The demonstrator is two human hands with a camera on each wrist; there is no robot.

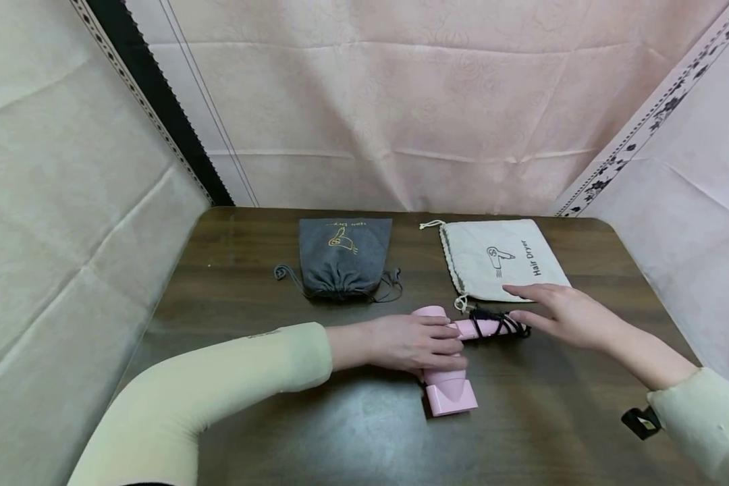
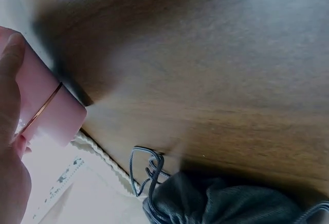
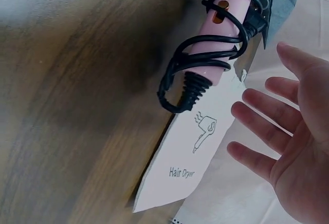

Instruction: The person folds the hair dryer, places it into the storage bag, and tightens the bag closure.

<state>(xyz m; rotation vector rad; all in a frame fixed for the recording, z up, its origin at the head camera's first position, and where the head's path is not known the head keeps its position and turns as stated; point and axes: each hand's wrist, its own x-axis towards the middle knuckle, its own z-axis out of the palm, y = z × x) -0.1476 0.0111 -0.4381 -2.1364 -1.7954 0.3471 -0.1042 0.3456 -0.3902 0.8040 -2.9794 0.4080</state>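
A pink hair dryer (image 1: pixel 451 397) lies on the wooden table, its nozzle pointing toward the near edge and its handle to the right. My left hand (image 1: pixel 407 343) grips the dryer's barrel from above, fingers curled over it. Black cord (image 3: pixel 212 40) is wound around the handle (image 3: pixel 215 29), with a ribbed strain relief at its end. Beside that handle end, my right hand (image 1: pixel 561 314) is held with fingers spread and nothing in them. Its palm shows in the right wrist view, apart from the cord.
Behind the dryer lies a white drawstring pouch (image 1: pixel 504 260) printed "Hair Dryer", partly under my right hand in the head view. A dark grey drawstring pouch (image 1: pixel 346 260) lies to its left. Pale cloth (image 1: pixel 370 101) hangs behind the table (image 1: pixel 267 418).
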